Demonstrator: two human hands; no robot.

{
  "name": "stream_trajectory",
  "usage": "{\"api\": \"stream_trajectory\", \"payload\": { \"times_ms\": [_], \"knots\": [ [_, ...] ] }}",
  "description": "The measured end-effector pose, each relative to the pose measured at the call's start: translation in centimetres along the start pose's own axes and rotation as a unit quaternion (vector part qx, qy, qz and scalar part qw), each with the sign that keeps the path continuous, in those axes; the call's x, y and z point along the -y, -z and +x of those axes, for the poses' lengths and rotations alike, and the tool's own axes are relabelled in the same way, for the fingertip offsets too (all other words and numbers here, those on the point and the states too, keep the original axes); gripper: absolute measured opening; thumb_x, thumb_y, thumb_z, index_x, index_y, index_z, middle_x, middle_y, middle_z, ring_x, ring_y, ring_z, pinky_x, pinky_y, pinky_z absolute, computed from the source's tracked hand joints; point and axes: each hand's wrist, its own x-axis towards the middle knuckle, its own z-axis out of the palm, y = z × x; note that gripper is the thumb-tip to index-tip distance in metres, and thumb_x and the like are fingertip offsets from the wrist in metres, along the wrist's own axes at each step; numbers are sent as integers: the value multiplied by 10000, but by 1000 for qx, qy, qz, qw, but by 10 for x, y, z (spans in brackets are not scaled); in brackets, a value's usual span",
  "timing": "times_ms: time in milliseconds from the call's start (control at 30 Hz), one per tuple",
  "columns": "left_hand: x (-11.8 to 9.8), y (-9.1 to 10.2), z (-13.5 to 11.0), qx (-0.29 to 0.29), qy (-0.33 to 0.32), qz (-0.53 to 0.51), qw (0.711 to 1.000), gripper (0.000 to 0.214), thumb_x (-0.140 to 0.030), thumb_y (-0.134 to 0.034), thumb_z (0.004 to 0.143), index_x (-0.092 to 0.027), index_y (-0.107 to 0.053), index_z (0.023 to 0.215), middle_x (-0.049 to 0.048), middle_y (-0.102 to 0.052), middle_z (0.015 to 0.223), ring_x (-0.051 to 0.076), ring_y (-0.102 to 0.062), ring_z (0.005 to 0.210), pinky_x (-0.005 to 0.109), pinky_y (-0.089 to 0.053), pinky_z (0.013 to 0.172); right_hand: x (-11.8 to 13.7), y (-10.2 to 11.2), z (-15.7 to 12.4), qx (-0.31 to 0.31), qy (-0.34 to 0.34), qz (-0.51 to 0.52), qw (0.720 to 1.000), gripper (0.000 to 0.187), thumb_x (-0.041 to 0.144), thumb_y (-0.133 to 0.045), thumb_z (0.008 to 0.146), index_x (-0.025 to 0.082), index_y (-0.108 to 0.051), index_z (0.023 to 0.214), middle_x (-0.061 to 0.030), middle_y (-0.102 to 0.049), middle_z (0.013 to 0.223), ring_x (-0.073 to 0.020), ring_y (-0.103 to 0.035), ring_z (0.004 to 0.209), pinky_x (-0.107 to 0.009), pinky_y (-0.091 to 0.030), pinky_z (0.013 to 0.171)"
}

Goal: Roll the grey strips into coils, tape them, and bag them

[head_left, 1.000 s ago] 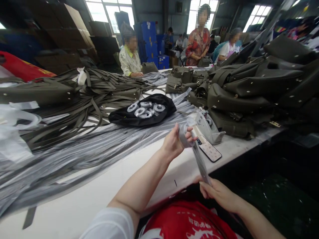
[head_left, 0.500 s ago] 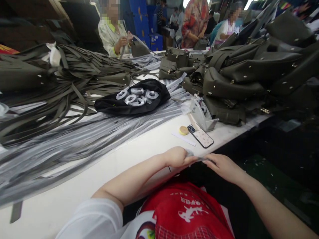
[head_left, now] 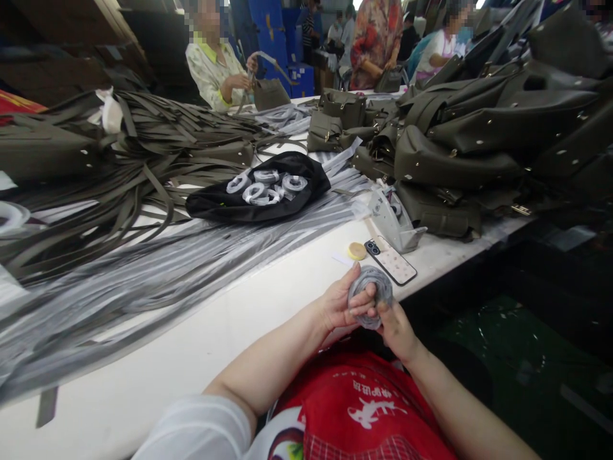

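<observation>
A coiled strap [head_left: 382, 281] in greyish clear wrap forms a ring between my two hands, just off the table's front edge. My left hand [head_left: 345, 301] grips the coil from the left, with some fingers through its middle. My right hand [head_left: 393, 322] closes on its lower right side. Just beyond the coil lie a phone [head_left: 393, 260] in a patterned case and a small round yellow item [head_left: 357, 250]. Behind them stands a white tape dispenser [head_left: 390, 220].
A black cloth bag [head_left: 211, 206] holds several wrapped coils [head_left: 255, 193]. Long wrapped straps [head_left: 158, 271] run across the white table [head_left: 191, 345]. Dark olive straps [head_left: 158, 121] pile up at left, olive bags [head_left: 460, 150] at right. A co-worker [head_left: 211, 70] handles a bag across the table.
My hands have drawn together and turned, so the coil now faces up as a full ring. Before, a strand stretched between them. The co-worker's hand has moved along a bag's strap.
</observation>
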Motion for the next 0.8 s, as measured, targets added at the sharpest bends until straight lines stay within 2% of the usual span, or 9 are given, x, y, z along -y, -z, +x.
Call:
{"api": "stream_trajectory", "payload": {
  "times_ms": [133, 200, 267, 367, 433, 500, 667, 733, 800],
  "knots": [
    [7, 2, 2, -45, -51, 31, 997, 652, -683, -307, 915, -134, -598, 715, -59, -371, 419, 72, -383, 387, 253, -503, 620, 5, 4, 1, -52, -20, 6, 998, 485, 581, -416, 938, 221, -520, 1245, -94, -705, 996, -245, -683, 859, -348, -570, 712],
    [8, 7, 0, -117, -102, 155, 976, 587, -679, -451, 867, -121, -622, 798, -16, -527, 555, 103, -514, 522, 279, -512, 679, 16, 21, 0, -5, -41, -30, 999, 456, 554, -460, 933, 197, -575, 1193, -71, -718, 914, -231, -682, 800, -333, -564, 693],
    [10, 12, -5, -172, -165, 325, 915, 534, -628, -544, 842, -122, -651, 974, 43, -657, 811, 137, -600, 711, 289, -508, 769, 28, 40, -2, 96, -59, -105, 988, 415, 521, -525, 911, 186, -639, 1128, -51, -727, 874, -234, -680, 804, -330, -555, 714],
    [14, 14, -13, -97, -174, 536, 820, 475, -522, -587, 856, -189, -632, 1192, 67, -676, 1101, 177, -630, 956, 296, -470, 923, 40, 56, -6, 215, -64, -196, 955, 352, 474, -597, 876, 194, -688, 1067, -43, -738, 939, -263, -677, 902, -358, -534, 815],
    [19, 13, -16, -40, -153, 587, 794, 412, -458, -564, 886, -199, -647, 1196, 62, -687, 1120, 184, -633, 1008, 284, -459, 957, 40, 58, -9, 214, -63, -204, 953, 347, 470, -583, 883, 192, -685, 1065, -52, -736, 980, -277, -668, 956, -376, -522, 859],
    [24, 11, -15, -67, -165, 586, 791, 385, -425, -522, 914, -180, -660, 1177, 63, -704, 1085, 181, -642, 984, 276, -476, 937, 35, 54, -12, 174, -63, -186, 965, 361, 481, -544, 903, 187, -669, 1071, -58, -732, 982, -280, -662, 980, -381, -520, 871],
    [38, 12, -8, -241, -241, 508, 791, 413, -455, -486, 925, -164, -660, 1161, 67, -713, 973, 171, -650, 849, 269, -516, 815, 21, 38, -20, 47, -57, -146, 987, 396, 490, -551, 897, 176, -616, 1131, -67, -730, 983, -256, -676, 921, -349, -531, 831],
    [44, 14, -7, -283, -237, 455, 810, 443, -478, -450, 933, -149, -644, 1158, 59, -705, 866, 159, -638, 729, 265, -524, 723, 19, 35, -21, 23, -62, -141, 988, 405, 488, -566, 888, 165, -617, 1125, -78, -734, 971, -257, -679, 906, -348, -531, 824],
    [47, 16, -10, -283, -203, 423, 836, 470, -493, -413, 940, -132, -630, 1149, 51, -687, 799, 154, -617, 660, 264, -517, 662, 19, 36, -20, 39, -73, -136, 987, 393, 487, -556, 894, 161, -635, 1099, -83, -738, 974, -263, -676, 916, -351, -530, 823]
  ]
}}
